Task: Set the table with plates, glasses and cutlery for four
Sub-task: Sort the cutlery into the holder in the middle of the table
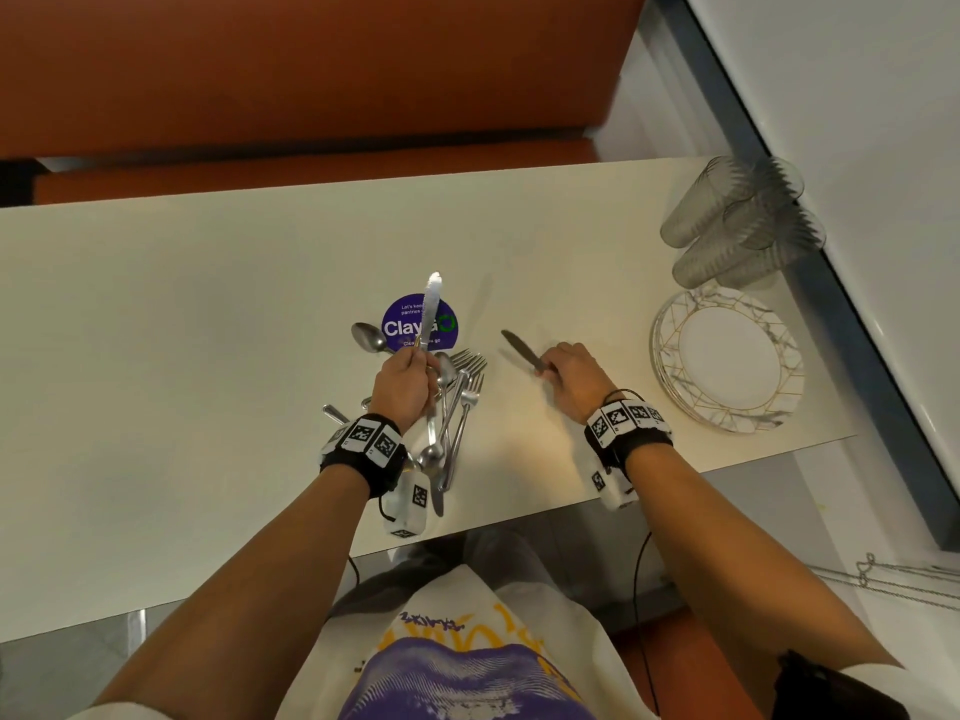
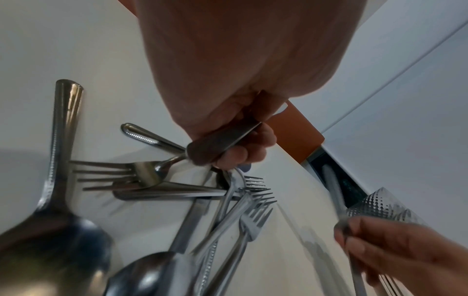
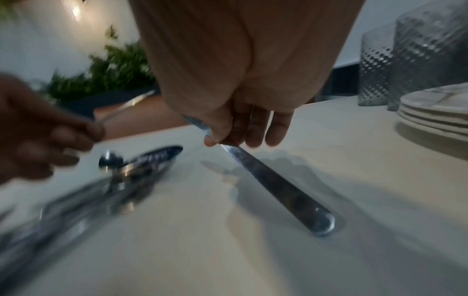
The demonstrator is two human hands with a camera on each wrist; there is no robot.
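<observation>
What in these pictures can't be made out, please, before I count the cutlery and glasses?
- Cutlery pile: head view, the left hand and wrist band cover part of it, so no count; right wrist view blurs it.
- Glasses: head view, smeared and overlapping, number unclear.
- Plates: right wrist view, stack cut by the right edge.
- Knife in the right hand: handle hidden by fingers.

Knives (image 1: 430,311): polished metal, shiny, smooth blade.
Forks and spoons (image 2: 152,174): glossy steel, some handles with small dots.
Table (image 1: 208,304): smooth, matt, cream surface.
Glasses (image 1: 737,220): clear, dimpled texture.
Plates (image 1: 670,350): glossy, marble-like pattern, golden lines.
Sticker (image 1: 397,324): smooth purple print.
</observation>
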